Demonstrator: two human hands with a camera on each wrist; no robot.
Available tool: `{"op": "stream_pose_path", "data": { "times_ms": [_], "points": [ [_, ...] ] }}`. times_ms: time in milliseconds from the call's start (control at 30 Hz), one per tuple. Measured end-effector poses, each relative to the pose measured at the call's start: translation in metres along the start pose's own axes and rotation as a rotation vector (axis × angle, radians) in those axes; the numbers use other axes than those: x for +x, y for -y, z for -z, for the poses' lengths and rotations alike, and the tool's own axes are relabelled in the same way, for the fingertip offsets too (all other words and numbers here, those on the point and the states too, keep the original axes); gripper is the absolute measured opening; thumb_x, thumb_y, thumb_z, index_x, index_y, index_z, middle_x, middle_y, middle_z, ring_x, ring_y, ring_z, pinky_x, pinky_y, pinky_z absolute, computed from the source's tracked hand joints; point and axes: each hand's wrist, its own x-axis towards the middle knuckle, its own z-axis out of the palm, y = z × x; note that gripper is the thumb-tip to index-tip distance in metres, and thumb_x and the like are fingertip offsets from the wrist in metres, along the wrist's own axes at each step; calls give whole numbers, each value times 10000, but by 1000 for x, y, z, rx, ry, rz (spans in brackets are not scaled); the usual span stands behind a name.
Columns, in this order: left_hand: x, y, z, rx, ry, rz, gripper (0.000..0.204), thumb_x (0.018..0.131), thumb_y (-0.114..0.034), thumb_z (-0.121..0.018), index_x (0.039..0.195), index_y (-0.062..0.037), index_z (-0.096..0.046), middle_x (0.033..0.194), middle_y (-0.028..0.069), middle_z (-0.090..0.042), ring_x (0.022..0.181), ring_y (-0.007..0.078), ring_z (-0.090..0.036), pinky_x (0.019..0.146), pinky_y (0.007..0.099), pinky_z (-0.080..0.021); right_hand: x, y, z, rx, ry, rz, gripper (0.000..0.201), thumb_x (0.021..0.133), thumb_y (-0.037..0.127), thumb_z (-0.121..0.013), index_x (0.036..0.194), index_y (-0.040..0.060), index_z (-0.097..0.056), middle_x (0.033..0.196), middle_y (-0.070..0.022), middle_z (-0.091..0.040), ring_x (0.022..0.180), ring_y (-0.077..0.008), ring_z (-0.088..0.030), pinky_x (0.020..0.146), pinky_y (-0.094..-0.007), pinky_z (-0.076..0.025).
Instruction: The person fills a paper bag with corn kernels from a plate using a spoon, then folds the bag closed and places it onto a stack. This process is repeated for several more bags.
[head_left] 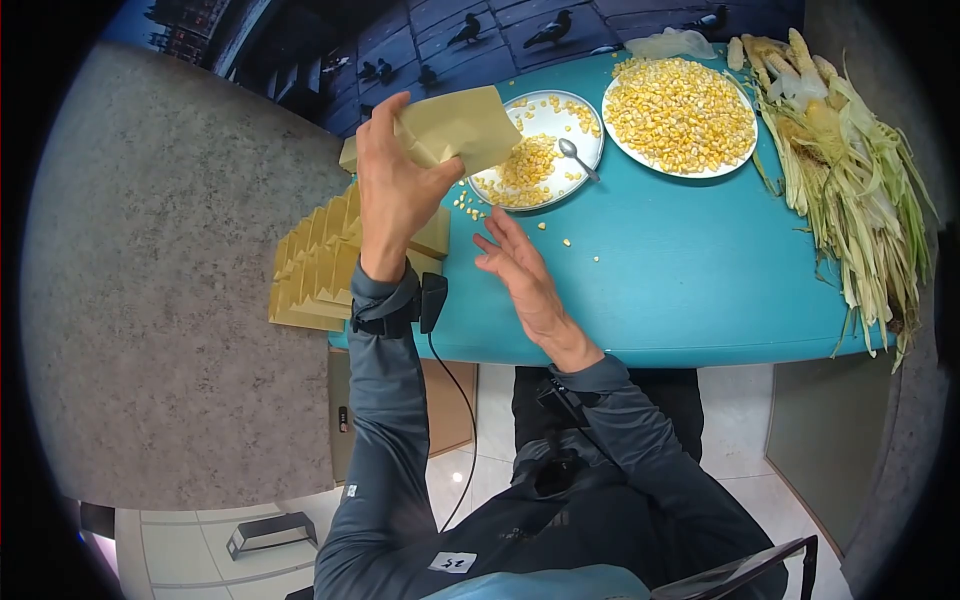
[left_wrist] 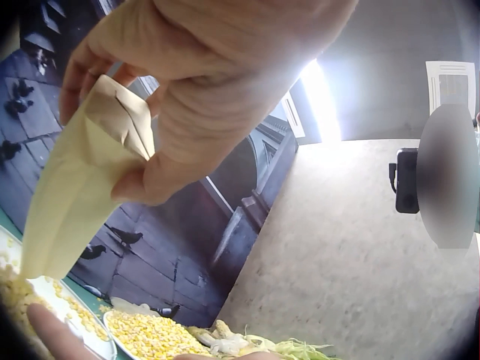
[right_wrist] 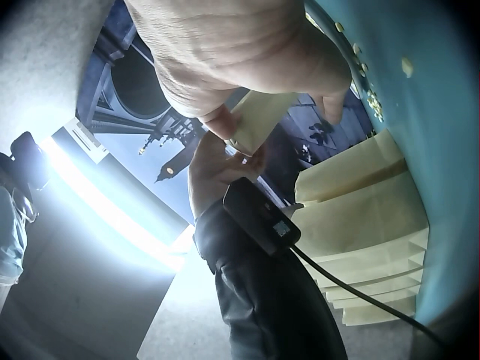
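Observation:
My left hand [head_left: 390, 195] grips a pale yellow paper bag [head_left: 462, 125], fingers along one side and thumb on the other. The bag lies tipped over, its far end above a white plate [head_left: 548, 112] of loose corn kernels [head_left: 525, 168]. In the left wrist view, the folded bottom of the bag [left_wrist: 75, 184] faces up and its other end points down at the kernels. A metal spoon [head_left: 570, 150] rests on the plate's right side. My right hand [head_left: 530, 285] is held just below the plate, fingers extended and holding nothing.
Several similar paper bags [head_left: 320, 250] stand in a row at the table's left edge. A larger white plate heaped with kernels [head_left: 680, 115] sits at the back, beside corn husks and cobs [head_left: 850, 190] on the right. Stray kernels [head_left: 567, 242] dot the teal table [head_left: 690, 270].

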Motion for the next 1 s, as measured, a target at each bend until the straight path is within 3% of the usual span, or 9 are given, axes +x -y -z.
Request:
{"op": "stream_pose_path", "data": {
  "times_ms": [200, 300, 600, 667, 800, 867, 1000],
  "points": [
    [-2, -5, 0, -2, -15, -1, 856, 666, -129, -877, 1456, -24, -563, 1316, 211, -615, 1254, 395, -586, 1068, 470, -520, 0, -3, 2, -16, 0, 8, 978, 969, 245, -651, 1716, -67, -103, 1757, -328, -179, 1621, -427, -293, 1283, -468, -334],
    [-6, -6, 2, 17, 59, -10, 858, 666, -135, -882, 1456, -24, -565, 1325, 210, -613, 1259, 398, -590, 1072, 470, -520, 1, -2, 2, -12, -4, 10, 970, 972, 249, -645, 1716, -66, -107, 1759, -326, -175, 1619, -421, -299, 1279, -466, -341],
    [-7, -9, 3, 19, -11, -36, 843, 686, -136, -880, 1460, -20, -566, 1347, 225, -610, 1275, 403, -600, 1065, 469, -532, 0, -3, 3, -23, -2, 14, 953, 976, 247, -643, 1713, -65, -126, 1754, -323, -189, 1614, -423, -309, 1270, -461, -356],
    [-7, -5, 3, 21, 87, 36, 859, 693, -159, -902, 1485, -70, -580, 1404, 218, -613, 1318, 392, -614, 1105, 463, -527, -1, -2, 1, -30, -7, 7, 949, 976, 238, -645, 1714, -63, -130, 1754, -320, -194, 1612, -422, -312, 1263, -459, -366],
    [-7, -10, 10, -17, 24, -3, 852, 695, -153, -900, 1482, -69, -586, 1398, 220, -618, 1316, 393, -616, 1106, 456, -526, 0, -3, 3, -22, -7, 8, 955, 975, 241, -656, 1712, -66, -132, 1754, -317, -195, 1612, -421, -313, 1259, -459, -371],
    [-7, -15, 13, 21, 11, -30, 850, 691, -138, -889, 1467, -23, -564, 1334, 227, -612, 1268, 411, -604, 1067, 471, -530, -2, -1, 1, -15, -23, 2, 908, 996, 203, -640, 1717, -60, -155, 1750, -285, -246, 1591, -358, -365, 1276, -433, -321],
    [-6, -11, 11, 7, 39, -19, 852, 689, -142, -894, 1465, -19, -565, 1334, 228, -611, 1275, 409, -599, 1064, 469, -530, -1, 1, 0, -15, -28, 7, 909, 995, 206, -645, 1716, -60, -160, 1748, -286, -252, 1590, -359, -368, 1275, -437, -321]
  ]
}}
